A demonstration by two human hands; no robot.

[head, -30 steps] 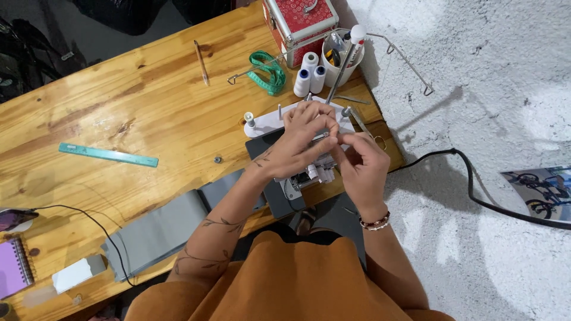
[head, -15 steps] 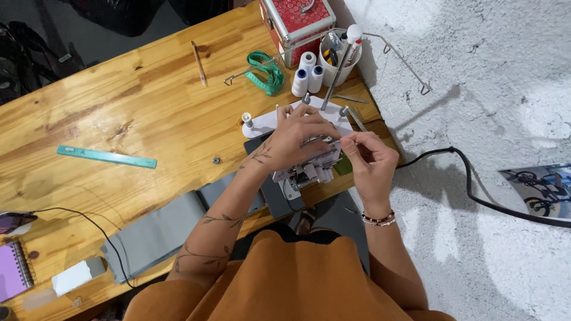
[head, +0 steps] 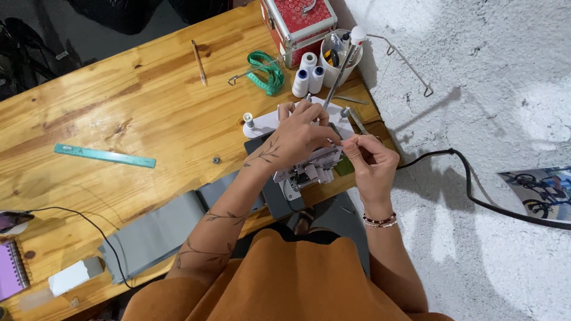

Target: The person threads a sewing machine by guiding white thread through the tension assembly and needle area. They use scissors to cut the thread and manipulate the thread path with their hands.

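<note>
Fingertips of your right hand (head: 370,159) are pinched together in a narrow grip just beside the right end of the sewing machine (head: 303,156); whatever they hold is too fine to make out, perhaps a thread. Your left hand (head: 300,135) lies curled over the top of the machine, its fingers bent down onto the casing near the pinch, and whether its grip closes on anything you cannot tell. The white machine sits at the near right edge of the wooden worktop (head: 119,119), on a dark mat, with its thread stand (head: 345,62) rising behind it. Just behind the machine stand three thread spools (head: 308,74) and a white cup of tools (head: 339,58), with a red case (head: 297,21) beyond them. A green tape measure (head: 266,71) lies coiled to the left of the spools. Grey cloth (head: 160,232) runs leftward from the machine along the near edge. Well apart, a teal ruler (head: 104,156) lies flat on the wood.
</note>
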